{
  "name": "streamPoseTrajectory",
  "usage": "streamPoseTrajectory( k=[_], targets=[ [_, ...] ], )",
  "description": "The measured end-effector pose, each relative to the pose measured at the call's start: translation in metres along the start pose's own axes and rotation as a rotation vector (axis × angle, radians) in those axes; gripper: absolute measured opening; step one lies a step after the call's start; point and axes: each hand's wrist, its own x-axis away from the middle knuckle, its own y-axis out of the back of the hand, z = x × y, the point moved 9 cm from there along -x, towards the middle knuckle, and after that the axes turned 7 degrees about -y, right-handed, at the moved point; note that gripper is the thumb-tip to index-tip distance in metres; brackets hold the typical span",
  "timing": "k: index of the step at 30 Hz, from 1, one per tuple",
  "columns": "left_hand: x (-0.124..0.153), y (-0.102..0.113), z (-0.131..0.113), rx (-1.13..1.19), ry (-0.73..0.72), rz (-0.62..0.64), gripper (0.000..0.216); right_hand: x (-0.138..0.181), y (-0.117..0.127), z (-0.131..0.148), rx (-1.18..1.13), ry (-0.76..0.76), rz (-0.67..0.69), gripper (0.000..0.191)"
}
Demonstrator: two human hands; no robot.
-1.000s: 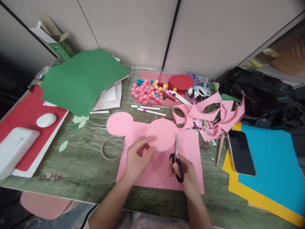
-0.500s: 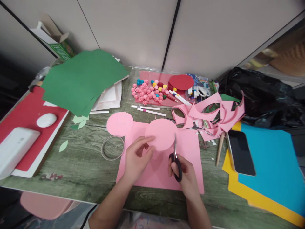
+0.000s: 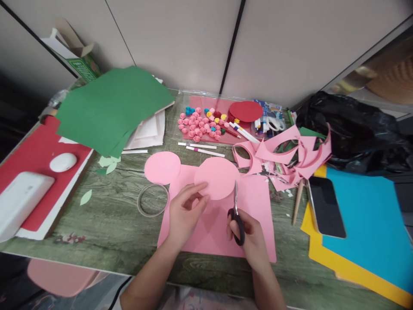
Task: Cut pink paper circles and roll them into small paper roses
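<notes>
Between the thumb and fingers of my left hand is a pink paper circle, held above a larger pink sheet lying on the table. My right hand grips black-handled scissors. Their blades point away from me and meet the circle's right edge; they look nearly closed. Another pink paper circle lies at the sheet's upper left corner. Just below that circle, a grey ring rests on the table, to the left of my left hand.
Pink paper offcuts pile up at the right. Behind are small paper roses, red circles and white pens. Green sheets lie at left. A phone rests on blue and yellow paper.
The held pink circle has shifted slightly up and to the left. The scissors have moved a little left with it, staying at its right edge.
</notes>
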Motion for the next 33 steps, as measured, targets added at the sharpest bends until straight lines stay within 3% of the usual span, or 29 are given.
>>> streamPoseTrajectory(
  k=[10,33],
  targets=[
    [0.0001,-0.0059,-0.0032,-0.032,-0.021,0.075,0.026,0.0002,0.0024,-0.0006,0.016,0.031,0.007,0.033],
    [0.0023,-0.0006,-0.0009,-0.023,-0.015,0.037,0.02,0.0004,0.0024,-0.0005,0.024,0.015,-0.019,0.032]
  ],
)
